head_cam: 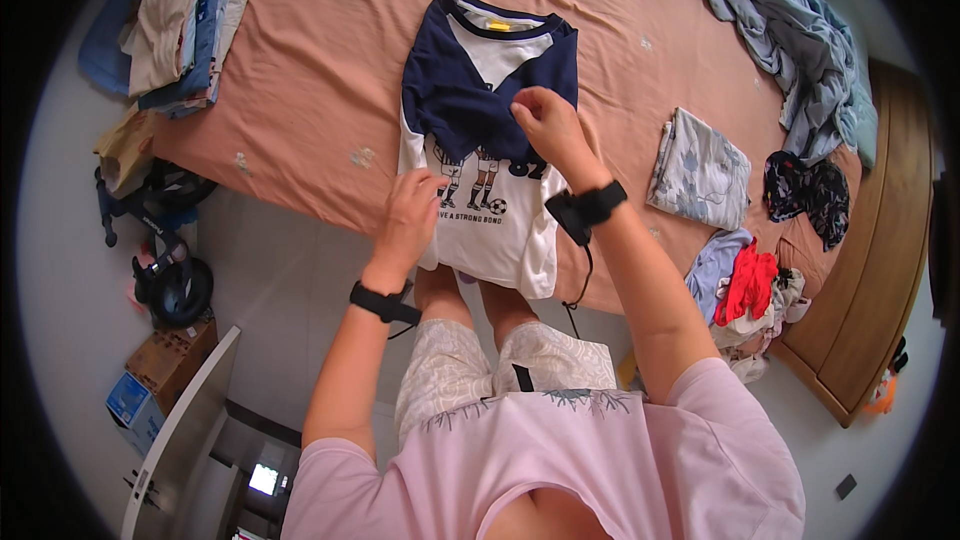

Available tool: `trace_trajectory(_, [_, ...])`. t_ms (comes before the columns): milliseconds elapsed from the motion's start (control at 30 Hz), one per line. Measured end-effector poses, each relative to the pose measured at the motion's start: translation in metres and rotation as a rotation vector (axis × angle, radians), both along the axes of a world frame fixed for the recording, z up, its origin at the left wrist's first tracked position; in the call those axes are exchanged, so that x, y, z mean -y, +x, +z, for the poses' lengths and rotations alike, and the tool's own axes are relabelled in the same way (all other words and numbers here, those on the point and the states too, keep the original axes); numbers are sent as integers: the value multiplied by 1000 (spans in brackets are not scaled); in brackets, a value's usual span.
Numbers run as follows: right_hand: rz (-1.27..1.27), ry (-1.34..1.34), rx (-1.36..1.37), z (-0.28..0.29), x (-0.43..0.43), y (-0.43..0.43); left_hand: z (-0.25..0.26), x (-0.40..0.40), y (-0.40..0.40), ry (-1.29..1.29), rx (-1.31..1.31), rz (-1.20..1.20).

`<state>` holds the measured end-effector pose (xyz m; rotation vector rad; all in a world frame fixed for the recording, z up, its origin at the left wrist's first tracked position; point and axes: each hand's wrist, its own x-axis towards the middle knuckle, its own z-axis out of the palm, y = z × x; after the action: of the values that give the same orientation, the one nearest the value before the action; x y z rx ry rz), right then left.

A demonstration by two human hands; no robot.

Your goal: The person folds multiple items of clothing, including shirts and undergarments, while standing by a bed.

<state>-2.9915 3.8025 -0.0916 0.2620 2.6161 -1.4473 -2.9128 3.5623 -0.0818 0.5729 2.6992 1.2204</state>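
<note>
A white shirt (499, 244) with navy shoulders lies front up at the bed's near edge, its collar away from me. Its navy sleeve cloth (457, 101) is laid across the chest, covering the upper part of a print of figures and a football. White folds run along both sides. My left hand (411, 214) is at the shirt's left side, fingers loosely apart and nothing seen in them. My right hand (553, 124) is over the navy cloth on the right, fingers curled; whether they pinch fabric is hidden.
A stack of folded clothes (187, 34) sits at the bed's left corner. Right of the shirt are a folded grey-patterned garment (699, 171), black patterned cloth (808, 191), a loose clothes pile (750, 289) and a crumpled blue-grey blanket (787, 30). A child's bike (169, 262) stands left.
</note>
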Motion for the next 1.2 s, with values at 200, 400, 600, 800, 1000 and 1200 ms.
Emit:
trace_trajectory(200, [146, 561, 276, -38, 34, -61, -31, -49, -41, -347, -279, -22])
trace_trajectory(400, [100, 413, 264, -36, 35, -64, -36, -41, -60, -278, -114, 37])
trace_trajectory(600, [106, 395, -121, -17, 15, -69, -27, -67, -48, 11, -91, 105])
trace_trajectory(800, [65, 562, -360, -8, -2, -48, -30, -72, -35, -28, -13, -5])
trace_trajectory(1000, [596, 487, -376, -11, 4, 24, -41, -21, -44, -473, -207, 46])
trace_trajectory(1200, [533, 528, -169, -17, -32, 49, -45, 9, -43, -552, -101, -60])
